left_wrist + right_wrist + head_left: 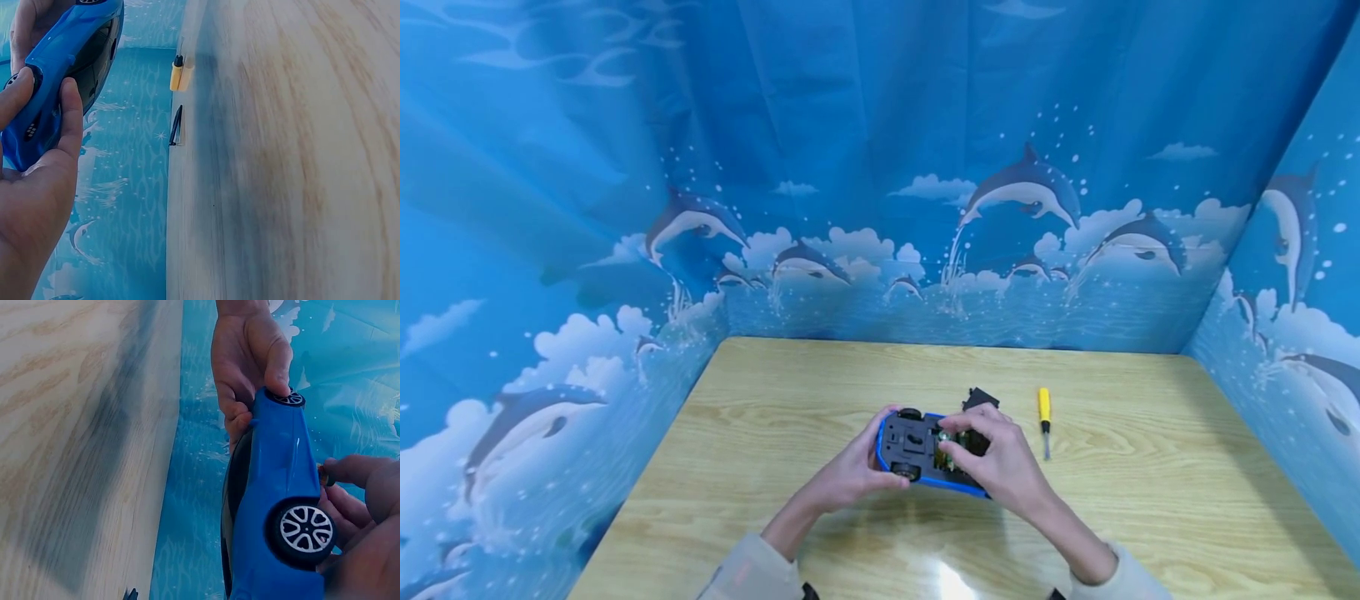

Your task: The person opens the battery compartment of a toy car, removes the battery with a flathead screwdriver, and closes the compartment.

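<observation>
A blue toy car [913, 446] is held above the table with its black underside up, two wheels showing at its left end. My left hand [850, 477] grips that end, thumb by the near wheel and fingers round the far side. In the left wrist view the car's glossy blue body [47, 103] lies between thumb and fingers. My right hand [1003, 458] is over the open compartment in the underside, where gold-green batteries [941, 460] show. Its thumb and forefinger pinch a battery [323, 475], whose end shows beside the car in the right wrist view; the rest is hidden.
A small black cover [982, 397] lies on the wooden table [760, 400] behind the right hand. To its right is a yellow-handled screwdriver [1045, 412], tip toward the near side. Blue dolphin-print curtains [865, 167] stand round the table's back and sides.
</observation>
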Demonstrator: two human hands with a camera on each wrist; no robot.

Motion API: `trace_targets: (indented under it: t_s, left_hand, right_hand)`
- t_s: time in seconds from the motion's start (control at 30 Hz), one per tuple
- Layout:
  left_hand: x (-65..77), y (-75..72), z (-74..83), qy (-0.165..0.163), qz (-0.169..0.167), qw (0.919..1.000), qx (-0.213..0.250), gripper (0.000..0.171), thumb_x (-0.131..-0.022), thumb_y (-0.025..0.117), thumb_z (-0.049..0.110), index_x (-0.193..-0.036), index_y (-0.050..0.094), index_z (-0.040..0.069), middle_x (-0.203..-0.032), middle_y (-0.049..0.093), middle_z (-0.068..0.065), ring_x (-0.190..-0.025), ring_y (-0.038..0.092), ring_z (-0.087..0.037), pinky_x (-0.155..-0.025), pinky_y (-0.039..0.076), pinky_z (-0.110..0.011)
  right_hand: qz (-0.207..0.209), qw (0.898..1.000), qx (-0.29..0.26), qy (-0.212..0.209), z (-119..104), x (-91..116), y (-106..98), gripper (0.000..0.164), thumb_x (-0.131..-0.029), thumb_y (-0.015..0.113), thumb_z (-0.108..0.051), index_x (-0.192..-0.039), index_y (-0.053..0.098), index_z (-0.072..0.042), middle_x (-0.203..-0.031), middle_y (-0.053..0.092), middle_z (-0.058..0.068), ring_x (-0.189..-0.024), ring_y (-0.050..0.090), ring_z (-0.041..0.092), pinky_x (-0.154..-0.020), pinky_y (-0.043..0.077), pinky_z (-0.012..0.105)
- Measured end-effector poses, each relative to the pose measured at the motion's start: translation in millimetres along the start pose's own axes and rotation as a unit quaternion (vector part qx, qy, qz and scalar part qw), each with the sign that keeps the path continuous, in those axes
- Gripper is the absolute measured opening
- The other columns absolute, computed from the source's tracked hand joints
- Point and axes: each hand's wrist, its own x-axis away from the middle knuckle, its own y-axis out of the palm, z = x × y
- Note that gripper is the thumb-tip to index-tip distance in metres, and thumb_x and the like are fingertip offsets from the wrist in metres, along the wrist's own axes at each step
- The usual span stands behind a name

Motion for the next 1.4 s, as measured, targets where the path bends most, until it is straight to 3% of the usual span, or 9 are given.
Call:
trace_targets:
  t_s: [0.4,0.67,0.83,1.03,1.13,1.23,1.4]
  left_hand:
    - [-0.6,-1.6,-2.1,-0.003,0.001,1.0,0.005,0.099,-0.084,0.07,-0.014,-0.163,0.02,0.017,-0.156,0.036,-0.027,-0.123,0.06,-0.036,-0.099,0.057,-0.043]
    - [-1.1,-1.0,-2.8,-0.007,0.005,0.9999,0.007,0.098,-0.084,0.07,-0.015,-0.162,0.022,0.019,-0.153,0.04,-0.026,-0.122,0.061,-0.036,-0.1,0.057,-0.044]
    - [0.2,-1.0,-0.9,-0.015,0.013,0.9998,0.001,0.1,-0.084,0.071,-0.013,-0.164,0.02,0.02,-0.153,0.04,-0.026,-0.121,0.061,-0.036,-0.098,0.058,-0.044]
    - [1.2,-2.4,2.3,-0.021,0.03,0.9993,-0.003,0.102,-0.083,0.071,-0.014,-0.164,0.021,0.022,-0.152,0.04,-0.025,-0.119,0.061,-0.036,-0.096,0.059,-0.043]
    - [2.3,-4.5,3.5,-0.024,0.038,0.999,-0.004,0.102,-0.083,0.071,-0.014,-0.164,0.021,0.022,-0.154,0.039,-0.024,-0.121,0.061,-0.036,-0.097,0.059,-0.043]
    - [4.1,-7.9,4.3,-0.028,0.046,0.9985,-0.01,0.103,-0.084,0.072,-0.012,-0.164,0.019,0.024,-0.156,0.038,-0.023,-0.123,0.059,-0.036,-0.097,0.058,-0.043]
    - [7.2,-13.5,5.5,-0.029,0.056,0.9978,-0.019,0.104,-0.085,0.073,-0.01,-0.166,0.016,0.023,-0.157,0.036,-0.023,-0.124,0.059,-0.036,-0.097,0.058,-0.042]
  right_hand:
    - [-0.013,1.0,0.016,0.008,0.5,0.1,1.8,0.025,-0.081,0.088,-0.009,-0.105,0.081,-0.013,-0.099,0.065,-0.009,-0.094,0.059,0.012,-0.077,0.054,0.032]
    - [0.001,1.0,0.011,0.027,2.0,-0.3,2.6,0.019,-0.077,0.091,-0.014,-0.093,0.082,-0.017,-0.096,0.068,-0.01,-0.095,0.062,0.015,-0.081,0.056,0.034]
    - [0.037,0.999,-0.016,0.017,2.1,1.0,1.4,0.017,-0.078,0.09,-0.011,-0.093,0.082,-0.015,-0.096,0.068,-0.01,-0.096,0.061,0.014,-0.083,0.055,0.031]
    - [0.104,0.992,-0.075,-0.003,-0.9,1.1,-9.9,0.018,-0.084,0.083,-0.002,-0.101,0.081,-0.008,-0.098,0.07,-0.002,-0.094,0.062,0.011,-0.083,0.052,0.017]
    - [0.128,0.988,-0.089,0.008,-1.6,-0.6,-21.1,0.018,-0.087,0.08,0.001,-0.103,0.08,-0.006,-0.098,0.071,0.001,-0.094,0.062,0.009,-0.082,0.05,0.014]
    - [0.147,0.985,-0.088,0.03,0.7,-0.9,-33.8,0.018,-0.088,0.079,0.001,-0.104,0.08,-0.007,-0.098,0.072,0.001,-0.081,0.058,0.007,-0.066,0.046,0.014]
    - [0.157,0.981,-0.096,0.064,9.7,1.5,-52.9,0.02,-0.09,0.077,0.001,-0.109,0.078,-0.002,-0.1,0.073,-0.002,-0.077,0.061,0.005,-0.06,0.047,0.014]
